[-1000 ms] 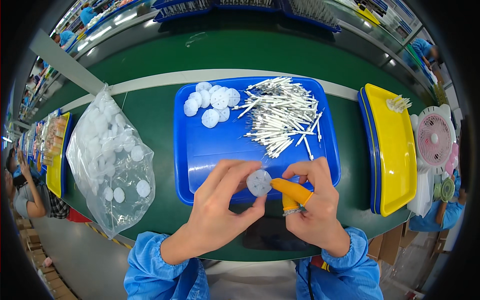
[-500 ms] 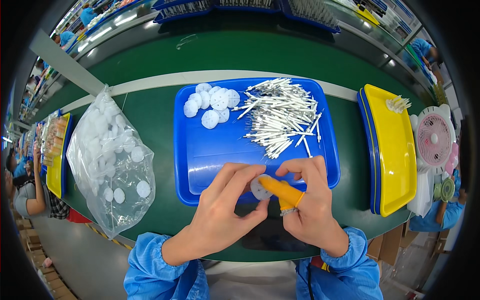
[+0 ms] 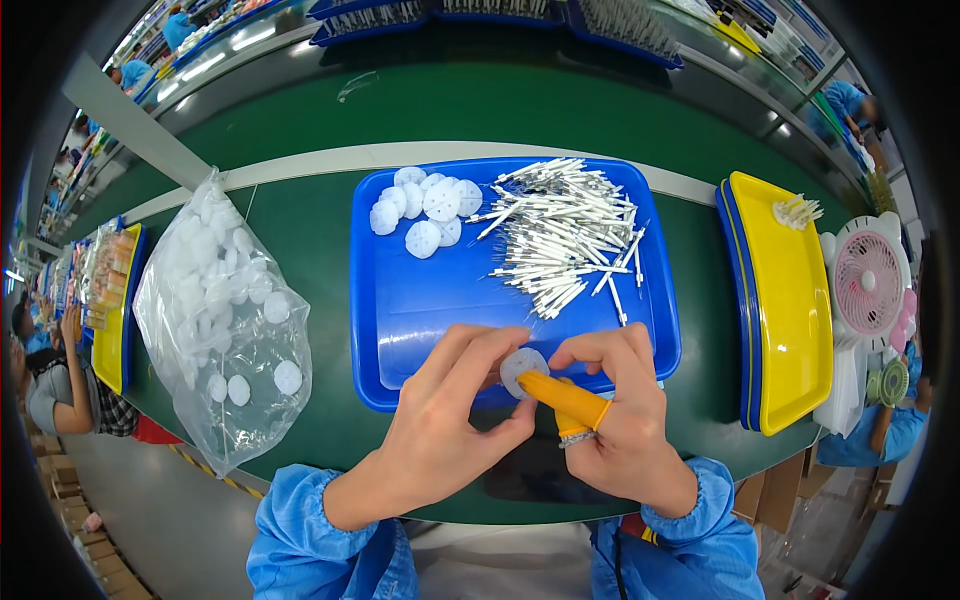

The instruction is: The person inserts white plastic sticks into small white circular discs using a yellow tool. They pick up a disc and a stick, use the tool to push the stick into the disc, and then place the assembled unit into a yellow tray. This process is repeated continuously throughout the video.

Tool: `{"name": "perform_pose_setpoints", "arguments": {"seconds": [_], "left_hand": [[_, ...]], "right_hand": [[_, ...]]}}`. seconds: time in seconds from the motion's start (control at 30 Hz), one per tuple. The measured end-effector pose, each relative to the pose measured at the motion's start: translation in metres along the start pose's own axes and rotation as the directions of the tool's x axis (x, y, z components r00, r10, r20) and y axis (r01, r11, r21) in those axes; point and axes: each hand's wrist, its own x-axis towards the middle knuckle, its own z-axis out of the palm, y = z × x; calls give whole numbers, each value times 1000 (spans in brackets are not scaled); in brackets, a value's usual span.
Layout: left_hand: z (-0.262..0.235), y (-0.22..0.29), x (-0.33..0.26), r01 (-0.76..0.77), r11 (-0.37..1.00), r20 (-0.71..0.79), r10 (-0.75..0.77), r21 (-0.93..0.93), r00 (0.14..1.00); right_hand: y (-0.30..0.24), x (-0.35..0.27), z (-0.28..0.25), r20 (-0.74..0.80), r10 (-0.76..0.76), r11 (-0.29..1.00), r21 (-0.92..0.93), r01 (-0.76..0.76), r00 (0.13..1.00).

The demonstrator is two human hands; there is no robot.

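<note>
Both of my hands meet over the near edge of the blue tray (image 3: 400, 300). My left hand (image 3: 445, 415) pinches a small white disc (image 3: 522, 366) between thumb and fingers. My right hand (image 3: 615, 420) touches the same disc from the right; its thumb wears an orange finger cot (image 3: 565, 396). In the tray lie a group of loose white discs (image 3: 425, 205) at the far left and a heap of thin white sticks (image 3: 565, 235) at the far right.
A clear plastic bag of white discs (image 3: 225, 310) lies left of the tray on the green belt (image 3: 300, 220). A yellow tray (image 3: 785, 300) with a few white sticks sits to the right, beside a small pink fan (image 3: 868, 282). Other people work at the left and right edges.
The disc, held flat and facing up a second ago, has been turned and drawn in between both hands. My right hand has closed in on it with the orange-capped thumb.
</note>
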Motion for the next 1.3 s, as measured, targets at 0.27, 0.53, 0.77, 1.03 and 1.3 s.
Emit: {"name": "perform_pose_setpoints", "arguments": {"seconds": [0.27, 0.53, 0.77, 1.03, 1.3], "left_hand": [[2, 1, 0, 2, 1000, -8, -2, 3, 1000], [2, 1, 0, 60, 998, -7, -61, -35, 998], [-2, -2, 8, 147, 802, 138, -82, -578, 987], [-40, -56, 104, -103, 788, -93, 199, 607, 976], [-35, -90, 104, -69, 610, -43, 168, 790, 985]], "right_hand": [[-2, -3, 2, -21, 78, 996, 37, -77, 997], [-5, -9, 0, -30, 105, 994, 13, -104, 994], [6, -17, -4, 179, 489, 685, 526, -503, 854], [22, -16, -35, -103, 354, 914, 251, -320, 930], [108, -33, -179, -477, 430, 844, -90, -530, 766]]}}
